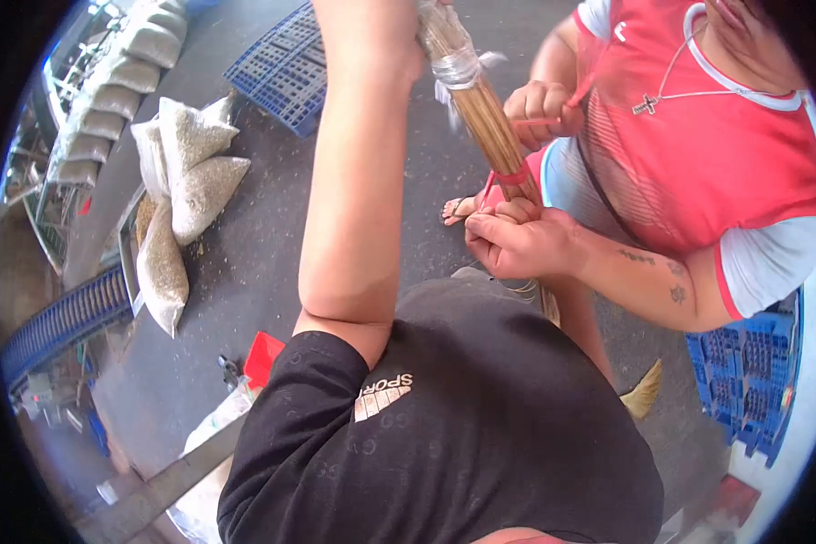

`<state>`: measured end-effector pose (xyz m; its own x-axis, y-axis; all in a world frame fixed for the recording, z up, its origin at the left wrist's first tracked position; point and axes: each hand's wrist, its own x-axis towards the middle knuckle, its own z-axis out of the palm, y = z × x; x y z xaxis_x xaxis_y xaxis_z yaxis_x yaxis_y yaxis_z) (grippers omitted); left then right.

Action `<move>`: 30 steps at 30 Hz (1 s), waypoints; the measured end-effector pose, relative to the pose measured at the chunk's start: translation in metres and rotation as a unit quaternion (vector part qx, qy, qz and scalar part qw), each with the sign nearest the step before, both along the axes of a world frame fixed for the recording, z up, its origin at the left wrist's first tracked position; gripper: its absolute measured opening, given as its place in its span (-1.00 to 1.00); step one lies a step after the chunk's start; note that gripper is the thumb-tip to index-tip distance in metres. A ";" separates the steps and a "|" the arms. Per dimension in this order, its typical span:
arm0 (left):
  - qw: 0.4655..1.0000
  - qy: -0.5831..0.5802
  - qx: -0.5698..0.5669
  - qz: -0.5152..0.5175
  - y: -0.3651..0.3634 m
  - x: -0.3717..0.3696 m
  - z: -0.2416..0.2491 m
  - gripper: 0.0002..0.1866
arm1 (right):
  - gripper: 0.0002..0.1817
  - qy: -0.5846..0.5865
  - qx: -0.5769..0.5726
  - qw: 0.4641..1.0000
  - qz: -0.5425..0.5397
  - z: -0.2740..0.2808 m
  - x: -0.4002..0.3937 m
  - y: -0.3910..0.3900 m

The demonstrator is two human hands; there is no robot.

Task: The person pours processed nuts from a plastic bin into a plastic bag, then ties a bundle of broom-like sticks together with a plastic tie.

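Observation:
My left hand (376, 41) is raised at the top edge, partly cut off, and closed against the upper end of a bundle of thin sticks (485, 118). Clear plastic wrap (460, 69) is wound round the bundle near my hand. Lower down, a red ribbon (510, 175) circles the sticks. A co-worker in a red shirt faces me. One of their hands (517, 245) grips the bundle's lower part, and the other hand (548, 113) pulls a stretch of the red ribbon. My right hand is out of view.
Several filled clear sacks (204, 195) lie on the dark floor at left, with more along a rack (118, 100) behind. Blue plastic pallets (286, 68) are at the top and at right. A red dustpan-like object (263, 358) and straw bristles (644, 390) are low down.

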<state>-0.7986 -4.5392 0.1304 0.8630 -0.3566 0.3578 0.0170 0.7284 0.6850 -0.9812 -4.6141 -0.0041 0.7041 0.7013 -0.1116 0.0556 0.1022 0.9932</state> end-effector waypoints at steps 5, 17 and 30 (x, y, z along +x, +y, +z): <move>0.997 -0.063 -0.017 -0.036 -0.016 -0.016 0.011 -0.86 | -0.71 -0.018 -0.011 0.999 0.034 -0.003 -0.011 -0.017; 0.999 -0.012 0.026 0.031 0.014 -0.018 -0.006 -0.85 | -0.75 -0.010 -0.268 0.940 0.210 0.005 -0.011 -0.005; 0.998 0.020 0.034 0.041 0.041 -0.014 -0.023 -0.82 | -0.88 -0.025 -0.054 0.990 0.127 -0.048 -0.039 0.005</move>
